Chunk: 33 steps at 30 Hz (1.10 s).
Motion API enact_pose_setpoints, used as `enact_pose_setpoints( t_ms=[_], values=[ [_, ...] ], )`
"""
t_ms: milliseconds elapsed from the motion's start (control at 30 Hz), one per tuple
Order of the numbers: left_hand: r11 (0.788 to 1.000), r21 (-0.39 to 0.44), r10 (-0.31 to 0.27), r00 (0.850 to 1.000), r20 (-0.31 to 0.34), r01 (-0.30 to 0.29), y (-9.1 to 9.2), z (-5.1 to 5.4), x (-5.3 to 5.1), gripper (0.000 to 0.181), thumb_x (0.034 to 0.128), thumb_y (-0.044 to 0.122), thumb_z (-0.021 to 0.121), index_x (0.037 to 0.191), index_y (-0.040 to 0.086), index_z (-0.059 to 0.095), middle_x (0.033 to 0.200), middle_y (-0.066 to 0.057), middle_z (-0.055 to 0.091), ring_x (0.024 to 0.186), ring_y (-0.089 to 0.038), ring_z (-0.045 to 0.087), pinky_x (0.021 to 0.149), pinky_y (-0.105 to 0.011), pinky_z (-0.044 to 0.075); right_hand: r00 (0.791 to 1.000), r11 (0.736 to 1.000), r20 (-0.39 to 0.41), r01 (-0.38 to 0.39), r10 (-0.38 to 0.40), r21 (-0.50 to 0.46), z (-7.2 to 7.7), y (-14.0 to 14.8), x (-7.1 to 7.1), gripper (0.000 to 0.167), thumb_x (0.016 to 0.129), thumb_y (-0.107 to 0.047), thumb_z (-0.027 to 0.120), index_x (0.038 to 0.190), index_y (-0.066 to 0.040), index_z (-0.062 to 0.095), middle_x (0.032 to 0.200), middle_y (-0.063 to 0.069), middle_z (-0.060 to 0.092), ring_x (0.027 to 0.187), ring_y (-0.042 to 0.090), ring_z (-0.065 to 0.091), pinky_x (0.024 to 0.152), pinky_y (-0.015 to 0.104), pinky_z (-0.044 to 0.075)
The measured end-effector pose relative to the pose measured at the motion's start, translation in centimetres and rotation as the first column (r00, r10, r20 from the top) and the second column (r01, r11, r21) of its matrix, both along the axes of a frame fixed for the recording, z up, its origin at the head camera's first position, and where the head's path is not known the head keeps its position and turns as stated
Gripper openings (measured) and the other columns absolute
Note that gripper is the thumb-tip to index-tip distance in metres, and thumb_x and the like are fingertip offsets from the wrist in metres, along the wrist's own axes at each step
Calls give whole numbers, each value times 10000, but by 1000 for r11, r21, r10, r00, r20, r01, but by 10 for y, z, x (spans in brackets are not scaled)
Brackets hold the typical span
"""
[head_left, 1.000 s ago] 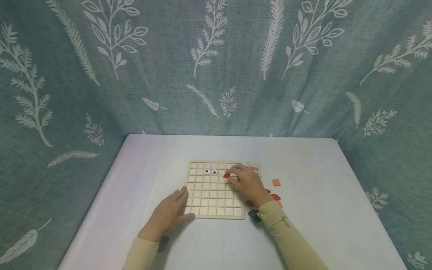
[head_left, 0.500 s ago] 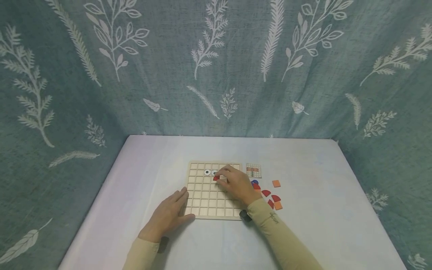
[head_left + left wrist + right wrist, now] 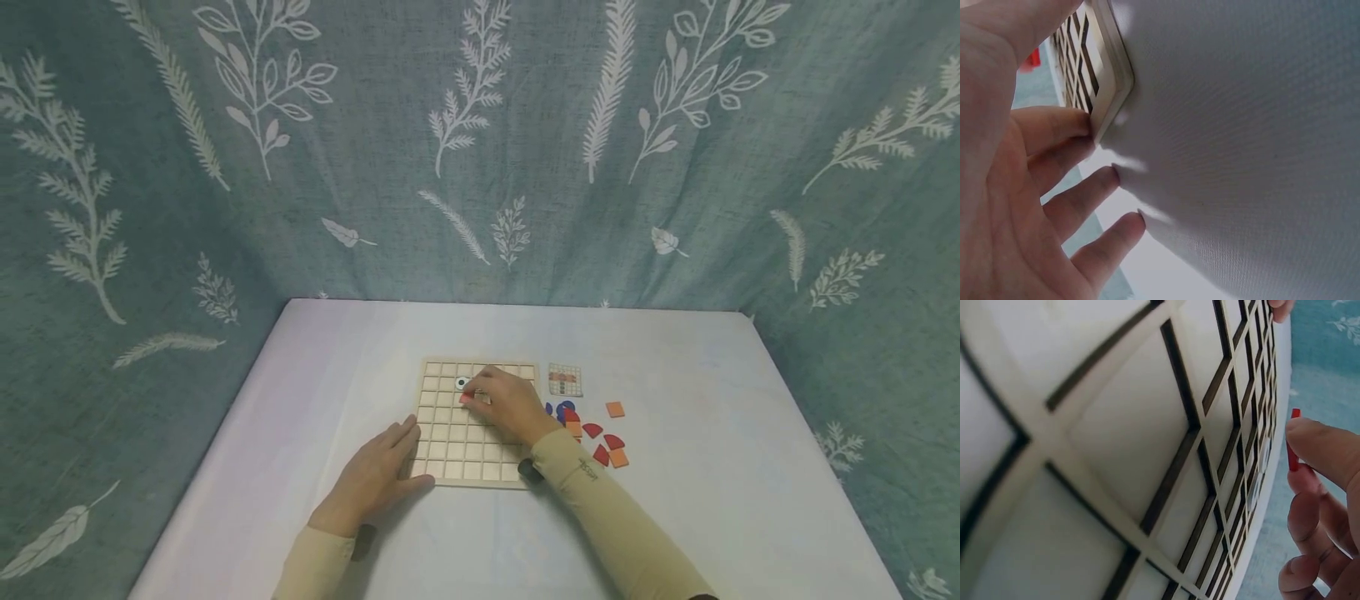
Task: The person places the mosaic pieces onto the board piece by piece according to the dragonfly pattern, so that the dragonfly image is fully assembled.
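Note:
A wooden grid board (image 3: 471,452) lies on the table with square recessed cells. My right hand (image 3: 510,407) is above its upper middle and pinches a red quarter-circle tile (image 3: 1293,447) between thumb and finger. In the right wrist view the tile is held apart from the grid. A white eye tile (image 3: 461,383) sits in an upper cell; the second eye is hidden behind the right hand. My left hand (image 3: 372,477) rests at the board's left front corner, fingers extended and thumb along the front edge. Fingertips (image 3: 1082,122) touch the board's edge in the left wrist view.
Right of the board lie red quarter-circle tiles (image 3: 614,442), orange square tiles (image 3: 615,409) and blue pieces (image 3: 566,407). A small pattern card (image 3: 565,380) lies by the upper right corner. A patterned curtain (image 3: 480,208) rises behind the white table (image 3: 675,358).
My right hand has moved left across the board with the red tile, uncovering the card and several loose pieces, and now covers the second eye. My left hand has stayed put.

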<state>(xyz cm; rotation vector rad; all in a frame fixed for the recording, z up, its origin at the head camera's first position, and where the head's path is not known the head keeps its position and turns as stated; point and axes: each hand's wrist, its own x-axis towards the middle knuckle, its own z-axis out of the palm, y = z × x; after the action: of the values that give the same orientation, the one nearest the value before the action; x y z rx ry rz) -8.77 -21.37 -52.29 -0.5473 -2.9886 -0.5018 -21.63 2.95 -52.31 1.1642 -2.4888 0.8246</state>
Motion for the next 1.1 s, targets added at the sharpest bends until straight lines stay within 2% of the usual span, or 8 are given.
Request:
enact_pose_setpoints(
  t_ms=[467,767,1100],
  values=[
    [1000,-2,-18,997,-69,18,1,-3,1,846,812,444,826,1410,-76,528,1480,-254,493,1280,-449,546,1094,-522,447,994,990,85,59,-70,127,-3,-12,0,193,941,-300,744,1070,-159,774,1060,-24,691,863,117,687,738,271,597],
    [1000,-5,2,1000,0,-2,1,1,1,832,837,434,811,1433,-61,510,1513,-237,464,1322,-449,508,1120,-529,420,989,980,125,58,-83,189,2,-16,1,211,953,-308,727,1082,-148,776,1039,-26,686,862,109,684,744,266,598],
    [1000,-11,12,1000,6,-12,2,2,1,839,841,443,804,1440,-62,503,1518,-233,461,1328,-446,502,1124,-529,416,985,965,137,63,-100,253,4,-19,0,175,952,-312,733,1069,-197,794,1079,-30,696,895,108,684,758,268,601]
  ],
)
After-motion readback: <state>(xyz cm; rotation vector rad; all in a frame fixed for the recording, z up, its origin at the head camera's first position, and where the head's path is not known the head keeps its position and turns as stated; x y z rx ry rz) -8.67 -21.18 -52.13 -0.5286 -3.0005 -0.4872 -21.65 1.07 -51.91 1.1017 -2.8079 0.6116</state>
